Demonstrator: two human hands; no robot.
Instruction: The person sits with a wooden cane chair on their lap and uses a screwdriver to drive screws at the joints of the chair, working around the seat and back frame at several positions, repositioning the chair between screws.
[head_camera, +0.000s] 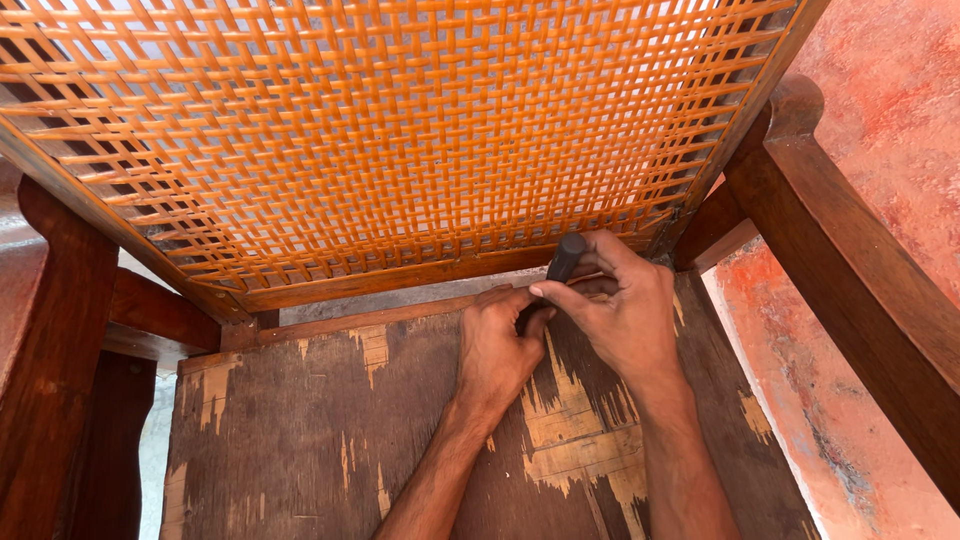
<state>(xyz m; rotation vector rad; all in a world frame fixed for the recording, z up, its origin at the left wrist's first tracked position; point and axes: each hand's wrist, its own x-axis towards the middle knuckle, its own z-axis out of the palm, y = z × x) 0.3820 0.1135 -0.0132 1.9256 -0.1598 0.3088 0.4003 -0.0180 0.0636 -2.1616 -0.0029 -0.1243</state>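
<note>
Both hands down at seat's back edge: right hand (625, 305) wrapped round dark tool handle (566, 257), probably light, rigid, best gripped mid-shaft; left hand (497, 345) half-curled, steadying beside it on worn plywood seat (300, 430).

Bright daylight, soft shadows, sharp, perhaps slight edge distortion

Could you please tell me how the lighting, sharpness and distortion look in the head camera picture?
Head view: even, soft daylight, no hard glare; pale light shows through the orange woven cane back. Both hands, left hand and right hand gripping a dark tool handle, are sharp; shadow pools beneath them on the peeling wooden seat. The right armrest looks stretched by wide-angle distortion.
</note>
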